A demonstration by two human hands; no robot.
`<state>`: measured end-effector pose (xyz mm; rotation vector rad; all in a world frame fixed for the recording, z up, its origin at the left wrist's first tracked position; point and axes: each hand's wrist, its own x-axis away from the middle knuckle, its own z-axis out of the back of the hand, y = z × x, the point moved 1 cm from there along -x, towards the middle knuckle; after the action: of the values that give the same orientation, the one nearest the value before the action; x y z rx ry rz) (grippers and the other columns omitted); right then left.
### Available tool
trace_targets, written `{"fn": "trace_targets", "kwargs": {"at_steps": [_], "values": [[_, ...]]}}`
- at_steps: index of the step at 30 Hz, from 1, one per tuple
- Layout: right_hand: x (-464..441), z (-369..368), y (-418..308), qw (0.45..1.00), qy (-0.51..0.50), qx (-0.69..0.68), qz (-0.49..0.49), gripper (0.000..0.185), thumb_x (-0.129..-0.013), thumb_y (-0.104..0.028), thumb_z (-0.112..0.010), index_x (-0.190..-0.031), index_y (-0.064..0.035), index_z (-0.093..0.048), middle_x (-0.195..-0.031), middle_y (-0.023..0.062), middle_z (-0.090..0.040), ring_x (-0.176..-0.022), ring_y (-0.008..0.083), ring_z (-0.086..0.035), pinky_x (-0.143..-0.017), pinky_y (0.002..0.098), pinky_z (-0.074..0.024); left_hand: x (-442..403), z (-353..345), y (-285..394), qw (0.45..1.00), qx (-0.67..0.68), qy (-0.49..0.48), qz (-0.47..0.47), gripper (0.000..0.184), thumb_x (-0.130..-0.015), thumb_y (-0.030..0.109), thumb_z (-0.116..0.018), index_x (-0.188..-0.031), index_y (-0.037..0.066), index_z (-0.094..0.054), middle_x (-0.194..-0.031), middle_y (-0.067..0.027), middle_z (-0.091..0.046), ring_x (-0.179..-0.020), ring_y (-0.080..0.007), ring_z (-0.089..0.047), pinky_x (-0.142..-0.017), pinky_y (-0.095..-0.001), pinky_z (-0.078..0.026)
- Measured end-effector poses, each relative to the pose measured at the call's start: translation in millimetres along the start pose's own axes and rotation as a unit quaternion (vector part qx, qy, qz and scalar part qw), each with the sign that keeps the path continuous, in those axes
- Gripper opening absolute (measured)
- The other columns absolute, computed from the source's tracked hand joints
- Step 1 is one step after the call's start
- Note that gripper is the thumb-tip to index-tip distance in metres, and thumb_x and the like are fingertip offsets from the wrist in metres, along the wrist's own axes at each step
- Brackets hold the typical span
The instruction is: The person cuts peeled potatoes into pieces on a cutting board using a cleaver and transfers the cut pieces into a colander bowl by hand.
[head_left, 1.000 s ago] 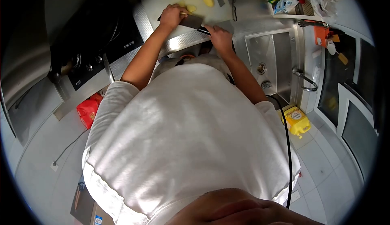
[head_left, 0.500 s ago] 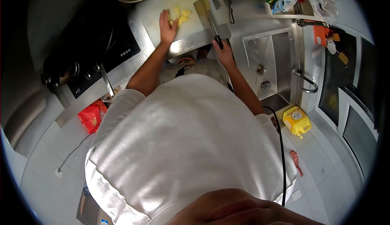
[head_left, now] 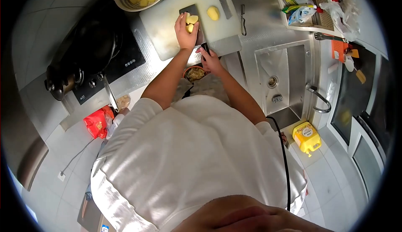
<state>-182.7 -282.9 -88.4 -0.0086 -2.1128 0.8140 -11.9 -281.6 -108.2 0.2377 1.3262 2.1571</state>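
My right hand is wrapped round the black handle of a cleaver. Its broad blade lies flat on the white cutting board, under several cut potato pieces. My left hand is cupped round these pieces, fingers on their left and thumb on their right, keeping them on the blade. Part of the blade is hidden by that hand and the pieces. A peeled potato lies to the right on the board.
A colander of cut potatoes stands behind the board. On the left is a black cooktop with pans. A small knife lies right of the board, near the steel sink. Below the counter edge is a bowl of scraps.
The cleaver has moved left and its blade is now beneath the potato pieces. My left hand has closed round the pieces. The whole peeled potato is now uncovered.
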Motion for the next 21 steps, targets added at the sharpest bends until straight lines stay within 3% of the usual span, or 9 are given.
{"fn": "trace_targets", "kwargs": {"at_steps": [4, 6, 11, 12, 15, 17, 19, 20, 21], "values": [[2.2, -28.5, -10.3, 0.999, 0.003, -0.004, 0.050, 0.029, -0.108, -0.037, -0.056, -0.109, -0.0104, -0.065, -0.054, -0.0060, -0.037, -0.037, 0.0051, -0.028, -0.036, 0.0264, -0.0220, -22.5, 25.6, 24.8, 0.999, -0.025, 0.043, -0.015, 0.062, -0.085, 0.023, -0.082, -0.142, 0.010, -0.060, -0.144, -0.0151, -0.055, -0.132, -0.0346, -0.050, -0.113, -0.0429, -0.039], [-0.2, -50.8, -32.5, 0.998, -0.005, 0.002, 0.068, 0.029, -0.108, -0.038, -0.056, -0.109, -0.0102, -0.065, -0.055, -0.0059, -0.038, -0.038, 0.0050, -0.028, -0.036, 0.0262, -0.0221, -49.1, 45.6, 41.7, 0.994, -0.029, 0.060, -0.084, 0.059, -0.084, 0.022, -0.082, -0.139, 0.010, -0.062, -0.142, -0.0142, -0.056, -0.130, -0.0357, -0.049, -0.113, -0.0444, -0.038], [3.3, -110.5, -110.2, 0.993, -0.036, 0.019, 0.109, 0.029, -0.109, -0.039, -0.055, -0.111, -0.0109, -0.063, -0.057, -0.0087, -0.036, -0.041, 0.0033, -0.026, -0.038, 0.0246, -0.0211, -168.1, 88.7, 50.4, 0.968, 0.077, 0.165, -0.175, 0.049, -0.084, 0.024, -0.082, -0.126, 0.004, -0.067, -0.118, -0.0194, -0.066, -0.118, -0.0397, -0.056, -0.106, -0.0478, -0.041], [1.3, -115.4, -118.9, 0.993, -0.014, 0.020, 0.118, 0.029, -0.108, -0.039, -0.056, -0.111, -0.0108, -0.064, -0.057, -0.0090, -0.036, -0.041, 0.0031, -0.026, -0.038, 0.0245, -0.0208, -196.4, 95.0, 30.8, 0.971, 0.041, 0.141, -0.188, 0.044, -0.091, 0.027, -0.078, -0.126, 0.003, -0.066, -0.124, -0.0203, -0.063, -0.115, -0.0380, -0.059, -0.101, -0.0431, -0.046], [7.0, -112.6, -123.5, 0.988, 0.042, 0.025, 0.146, 0.030, -0.106, -0.040, -0.060, -0.109, -0.0109, -0.065, -0.057, -0.0092, -0.036, -0.042, 0.0027, -0.027, -0.038, 0.0242, -0.0206, -221.6, 115.1, 16.1, 0.981, 0.062, 0.068, -0.170, 0.042, -0.092, 0.029, -0.077, -0.123, 0.002, -0.066, -0.125, -0.0215, -0.063, -0.117, -0.0401, -0.057, -0.102, -0.0455, -0.044], [7.3, -94.5, -117.2, 0.974, 0.120, 0.035, 0.189, 0.030, -0.102, -0.038, -0.067, -0.097, -0.0082, -0.068, -0.058, -0.0069, -0.043, -0.045, 0.0047, -0.037, -0.041, 0.0257, -0.0273, -200.7, 111.6, 21.3, 0.948, -0.004, 0.218, -0.232, 0.038, -0.089, 0.020, -0.077, -0.121, 0.004, -0.066, -0.116, -0.0208, -0.066, -0.112, -0.0409, -0.059, -0.102, -0.0479, -0.044], [5.5, -67.3, -101.3, 0.961, 0.164, 0.042, 0.218, 0.028, -0.102, -0.036, -0.067, -0.097, -0.0079, -0.068, -0.059, -0.0066, -0.044, -0.047, 0.0045, -0.038, -0.043, 0.0257, -0.0285, -150.5, 94.8, 43.4, 0.973, -0.068, 0.137, -0.173, 0.026, -0.091, 0.011, -0.067, -0.117, 0.006, -0.068, -0.115, -0.0184, -0.068, -0.112, -0.0383, -0.060, -0.101, -0.0458, -0.045], [7.3, -54.0, -95.4, 0.945, 0.209, 0.051, 0.245, 0.027, -0.102, -0.034, -0.068, -0.096, -0.0076, -0.069, -0.060, -0.0064, -0.045, -0.048, 0.0043, -0.040, -0.045, 0.0257, -0.0297, -135.3, 82.2, 44.9, 0.990, -0.004, -0.028, -0.135, 0.030, -0.089, 0.004, -0.062, -0.118, 0.008, -0.068, -0.119, -0.0168, -0.067, -0.116, -0.0373, -0.059, -0.104, -0.0454, -0.045], [10.9, -42.7, -90.8, 0.944, 0.213, 0.051, 0.245, 0.027, -0.102, -0.034, -0.068, -0.096, -0.0076, -0.069, -0.060, -0.0064, -0.045, -0.048, 0.0043, -0.040, -0.045, 0.0257, -0.0297, -118.9, 59.9, 39.9, 0.975, -0.020, -0.085, -0.206, 0.041, -0.084, -0.002, -0.060, -0.122, 0.010, -0.068, -0.125, -0.0160, -0.067, -0.120, -0.0374, -0.058, -0.108, -0.0450, -0.044]]}}
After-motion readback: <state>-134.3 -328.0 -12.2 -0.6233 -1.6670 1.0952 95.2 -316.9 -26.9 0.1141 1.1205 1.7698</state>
